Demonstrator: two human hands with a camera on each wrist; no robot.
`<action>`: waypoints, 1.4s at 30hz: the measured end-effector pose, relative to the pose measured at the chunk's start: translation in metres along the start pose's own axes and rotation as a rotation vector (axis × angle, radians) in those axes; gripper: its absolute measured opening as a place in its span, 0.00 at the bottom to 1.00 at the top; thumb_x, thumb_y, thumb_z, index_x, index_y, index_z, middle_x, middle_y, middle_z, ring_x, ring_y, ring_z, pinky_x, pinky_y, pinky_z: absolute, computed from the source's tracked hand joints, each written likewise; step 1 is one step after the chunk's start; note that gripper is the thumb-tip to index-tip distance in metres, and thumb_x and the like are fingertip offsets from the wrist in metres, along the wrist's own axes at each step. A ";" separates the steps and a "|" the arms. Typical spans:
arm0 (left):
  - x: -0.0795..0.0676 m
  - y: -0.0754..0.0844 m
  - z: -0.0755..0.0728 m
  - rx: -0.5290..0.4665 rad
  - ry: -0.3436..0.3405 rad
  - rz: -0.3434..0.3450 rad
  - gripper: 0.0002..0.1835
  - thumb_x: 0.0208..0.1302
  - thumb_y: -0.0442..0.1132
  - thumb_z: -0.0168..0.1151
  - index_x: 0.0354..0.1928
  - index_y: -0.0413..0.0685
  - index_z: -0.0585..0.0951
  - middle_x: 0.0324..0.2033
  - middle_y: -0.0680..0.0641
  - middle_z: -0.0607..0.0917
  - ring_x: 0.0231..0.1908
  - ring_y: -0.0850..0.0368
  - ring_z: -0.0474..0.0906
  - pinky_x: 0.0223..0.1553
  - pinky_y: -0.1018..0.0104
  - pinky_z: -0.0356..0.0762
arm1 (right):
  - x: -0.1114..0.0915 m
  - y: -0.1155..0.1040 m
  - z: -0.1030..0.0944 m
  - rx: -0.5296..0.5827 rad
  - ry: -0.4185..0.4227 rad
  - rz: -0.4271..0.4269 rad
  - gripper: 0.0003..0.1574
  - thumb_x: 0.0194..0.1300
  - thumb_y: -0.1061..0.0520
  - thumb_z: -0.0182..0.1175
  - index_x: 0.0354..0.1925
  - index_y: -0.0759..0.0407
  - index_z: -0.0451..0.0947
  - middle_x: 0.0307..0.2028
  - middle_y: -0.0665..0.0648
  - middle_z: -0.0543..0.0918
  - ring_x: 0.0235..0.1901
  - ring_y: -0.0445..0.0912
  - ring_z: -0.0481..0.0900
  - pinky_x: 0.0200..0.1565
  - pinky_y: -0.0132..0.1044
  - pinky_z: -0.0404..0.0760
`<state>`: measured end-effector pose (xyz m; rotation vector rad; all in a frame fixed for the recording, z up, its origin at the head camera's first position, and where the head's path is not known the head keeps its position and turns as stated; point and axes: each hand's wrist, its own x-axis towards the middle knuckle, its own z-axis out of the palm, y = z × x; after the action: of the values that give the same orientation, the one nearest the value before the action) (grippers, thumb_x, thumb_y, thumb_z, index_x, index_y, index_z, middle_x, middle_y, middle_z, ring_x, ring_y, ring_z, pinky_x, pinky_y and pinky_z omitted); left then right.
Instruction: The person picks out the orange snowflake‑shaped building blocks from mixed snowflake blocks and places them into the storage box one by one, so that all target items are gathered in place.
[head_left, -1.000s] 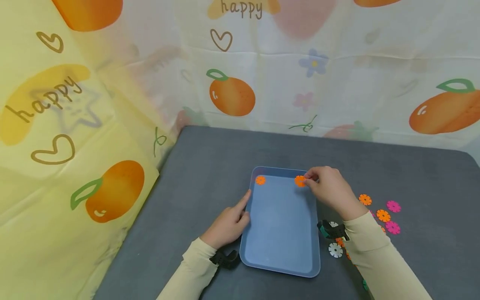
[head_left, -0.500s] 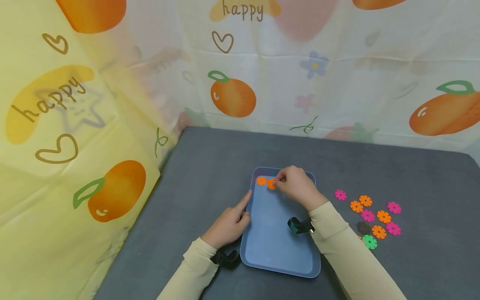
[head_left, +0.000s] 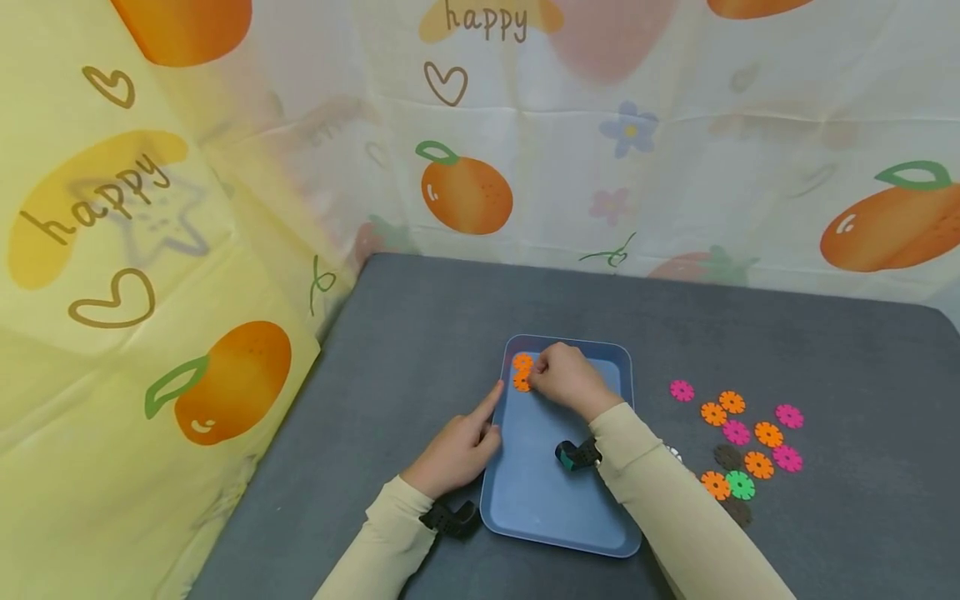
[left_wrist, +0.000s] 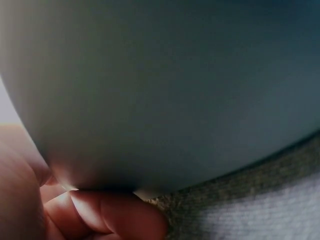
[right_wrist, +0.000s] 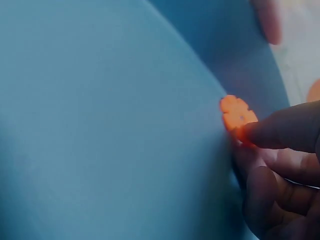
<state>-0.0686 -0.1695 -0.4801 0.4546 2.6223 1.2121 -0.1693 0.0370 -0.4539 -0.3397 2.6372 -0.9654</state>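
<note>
A blue tray lies on the grey table. My left hand holds its left edge, index finger straight along the rim. In the left wrist view, curled fingers lie against the tray, which fills much of the frame. My right hand is over the tray's upper left part. Its fingertips pinch an orange notched plastic disc, close to the tray wall. A second orange notched disc lies just above it in the tray's upper left corner.
Right of the tray, loose notched discs lie scattered: several orange discs, pink discs, a green disc and dark discs. The right sleeve partly hides a white disc. A printed cloth hangs behind the table.
My right hand has carried an orange disc from the tray's upper right to the left, then down to just below the corner disc. The left hand stays in place.
</note>
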 end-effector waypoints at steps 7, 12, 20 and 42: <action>0.000 -0.002 0.001 -0.003 0.004 0.012 0.37 0.77 0.36 0.50 0.85 0.51 0.54 0.14 0.61 0.64 0.13 0.68 0.56 0.19 0.69 0.62 | 0.002 -0.002 0.006 -0.019 0.032 0.016 0.23 0.61 0.59 0.64 0.13 0.50 0.67 0.14 0.47 0.61 0.15 0.41 0.58 0.22 0.35 0.54; 0.001 -0.005 0.001 -0.014 -0.007 0.005 0.37 0.77 0.37 0.49 0.85 0.53 0.53 0.14 0.61 0.65 0.13 0.68 0.57 0.19 0.70 0.61 | 0.003 -0.001 0.009 -0.032 0.058 0.025 0.21 0.61 0.59 0.65 0.14 0.51 0.70 0.15 0.47 0.63 0.15 0.42 0.62 0.22 0.35 0.56; 0.001 -0.003 0.001 -0.017 -0.003 0.013 0.37 0.77 0.36 0.50 0.85 0.53 0.53 0.13 0.61 0.65 0.13 0.68 0.57 0.19 0.70 0.62 | 0.003 0.001 0.010 -0.022 0.070 0.024 0.21 0.63 0.58 0.64 0.15 0.52 0.72 0.15 0.48 0.65 0.16 0.43 0.65 0.22 0.35 0.58; 0.001 -0.004 0.001 -0.015 -0.009 -0.013 0.38 0.78 0.38 0.50 0.85 0.56 0.52 0.13 0.60 0.67 0.12 0.66 0.59 0.19 0.69 0.64 | -0.045 -0.001 -0.022 0.128 0.142 -0.057 0.14 0.72 0.53 0.63 0.40 0.61 0.89 0.26 0.52 0.84 0.20 0.43 0.76 0.27 0.38 0.73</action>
<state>-0.0700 -0.1712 -0.4836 0.4387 2.6027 1.2224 -0.1356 0.0640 -0.4276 -0.3282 2.6868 -1.2126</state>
